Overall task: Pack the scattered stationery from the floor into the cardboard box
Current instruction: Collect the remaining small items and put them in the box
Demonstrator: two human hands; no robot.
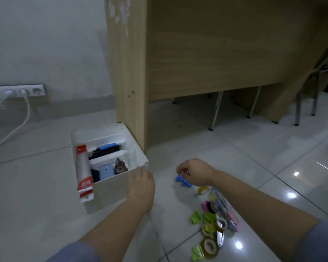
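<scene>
Cardboard box (108, 193) holds red-capped tube (83, 171) and pens (106, 150).

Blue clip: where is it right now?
Head view, centre-right: the blue clip is right under the right hand, to the right of the box, just beyond the yellow tape roll.

A light wooden laminate desk (206, 53) stands on glossy pale grey floor tiles (27, 186), its front edge chipped white near the top. A silver triple wall socket (20, 90) on the grey wall (45, 35) feeds white cables (28, 110). Thin metal chair legs (215, 110) stand beneath the desk.
</scene>
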